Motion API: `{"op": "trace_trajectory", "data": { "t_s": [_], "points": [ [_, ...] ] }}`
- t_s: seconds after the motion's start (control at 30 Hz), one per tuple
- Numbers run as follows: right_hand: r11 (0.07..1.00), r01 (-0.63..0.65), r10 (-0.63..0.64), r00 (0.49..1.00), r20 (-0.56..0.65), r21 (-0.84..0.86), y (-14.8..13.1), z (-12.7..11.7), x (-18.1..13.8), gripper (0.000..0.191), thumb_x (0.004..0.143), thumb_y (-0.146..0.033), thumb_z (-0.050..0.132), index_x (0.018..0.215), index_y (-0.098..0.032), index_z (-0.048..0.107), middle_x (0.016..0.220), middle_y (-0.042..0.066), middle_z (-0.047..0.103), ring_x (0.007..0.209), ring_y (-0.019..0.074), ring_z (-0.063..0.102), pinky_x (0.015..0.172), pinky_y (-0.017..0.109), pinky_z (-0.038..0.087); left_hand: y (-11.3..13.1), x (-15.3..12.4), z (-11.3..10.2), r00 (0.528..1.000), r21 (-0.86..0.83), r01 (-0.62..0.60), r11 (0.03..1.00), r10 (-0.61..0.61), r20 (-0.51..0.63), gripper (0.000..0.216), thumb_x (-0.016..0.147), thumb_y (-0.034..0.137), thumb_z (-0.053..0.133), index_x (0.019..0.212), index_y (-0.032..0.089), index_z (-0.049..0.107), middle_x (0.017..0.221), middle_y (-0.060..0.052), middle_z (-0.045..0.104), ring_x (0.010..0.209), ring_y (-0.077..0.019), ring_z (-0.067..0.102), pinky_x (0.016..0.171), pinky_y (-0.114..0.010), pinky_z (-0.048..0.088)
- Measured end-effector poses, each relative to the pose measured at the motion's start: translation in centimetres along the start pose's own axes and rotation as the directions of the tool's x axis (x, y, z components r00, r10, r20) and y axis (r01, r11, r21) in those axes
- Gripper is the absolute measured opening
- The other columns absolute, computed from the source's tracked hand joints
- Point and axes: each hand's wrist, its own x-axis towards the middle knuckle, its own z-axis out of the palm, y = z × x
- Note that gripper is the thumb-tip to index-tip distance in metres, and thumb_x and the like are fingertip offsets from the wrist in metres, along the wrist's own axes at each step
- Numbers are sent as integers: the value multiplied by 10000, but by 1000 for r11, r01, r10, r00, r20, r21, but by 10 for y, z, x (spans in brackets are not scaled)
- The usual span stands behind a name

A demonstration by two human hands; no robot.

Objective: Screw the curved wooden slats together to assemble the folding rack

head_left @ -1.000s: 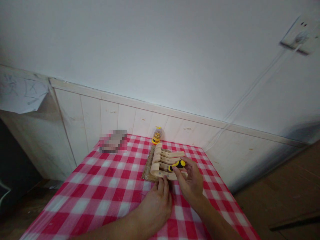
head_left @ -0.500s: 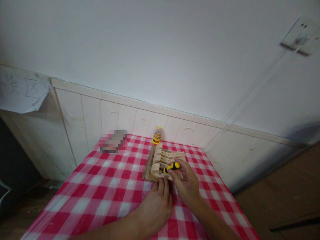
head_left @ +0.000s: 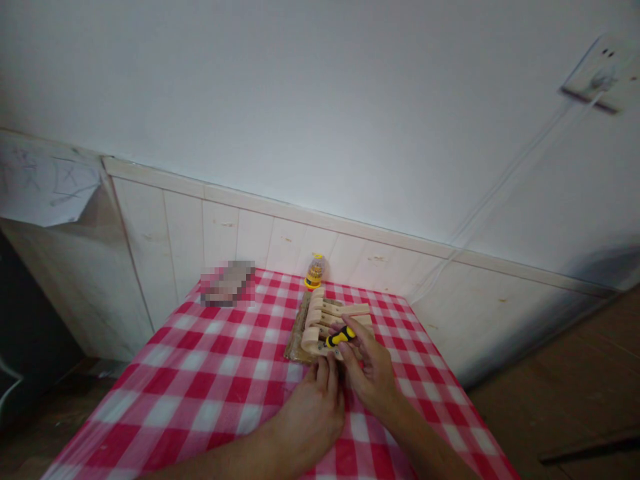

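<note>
My right hand (head_left: pixel 373 377) has slid the stubby yellow-and-black screwdriver (head_left: pixel 340 336) left over the pale, round-ended wooden rack (head_left: pixel 325 313), fingers closed on it. My left hand (head_left: pixel 313 410) lies flat and empty, fingertips at the rack. Behind it, a clear jar (head_left: pixel 315 272) of bits stands on the checked bench (head_left: pixel 200 387).
</note>
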Motion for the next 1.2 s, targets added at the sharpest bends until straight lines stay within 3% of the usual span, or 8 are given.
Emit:
{"op": "trace_trajectory", "data": {
  "t_s": [0.33, 0.63, 0.93, 1.2],
  "points": [
    [996, -94, 92, 984, -155, -8, 4, 8, 2, 309, 907, -277, 757, 1215, -282, 742, 1033, 44, 827, 872, 224, 811, 770, 333, 677, 0, 0, 1, 1000, 19, 5, 1000, -5, -28, 393, 1000, 294, 620, 1238, 5, 742, 1374, -355, 643, 1225, -437, 693, 944, -543, 550],
    [983, -181, 176, 965, -195, -7, 10, 8, -1, 329, 852, -361, 810, 1152, -264, 716, 1042, 65, 800, 940, 261, 787, 815, 398, 662, -1, 0, 3, 995, 33, 3, 999, 0, -98, 377, 969, 316, 672, 1171, 13, 773, 1324, -357, 671, 1160, -436, 726, 909, -533, 560],
    [990, -142, 144, 972, -188, 22, 5, 11, -2, 302, 891, -309, 773, 1187, -279, 722, 1080, 59, 810, 978, 242, 797, 856, 382, 669, 0, -1, 5, 995, 51, 0, 999, 5, -98, 386, 974, 312, 664, 1195, 11, 763, 1329, -350, 673, 1174, -447, 717, 910, -548, 553],
    [999, -50, 51, 986, -160, 12, 2, 7, 0, 299, 933, -270, 738, 1230, -298, 742, 1109, 53, 838, 947, 231, 821, 839, 365, 689, 1, -1, 3, 1000, 21, 4, 1000, -4, -15, 398, 1013, 275, 604, 1281, 7, 723, 1386, -364, 631, 1227, -436, 691, 935, -555, 548]
  ]
}}
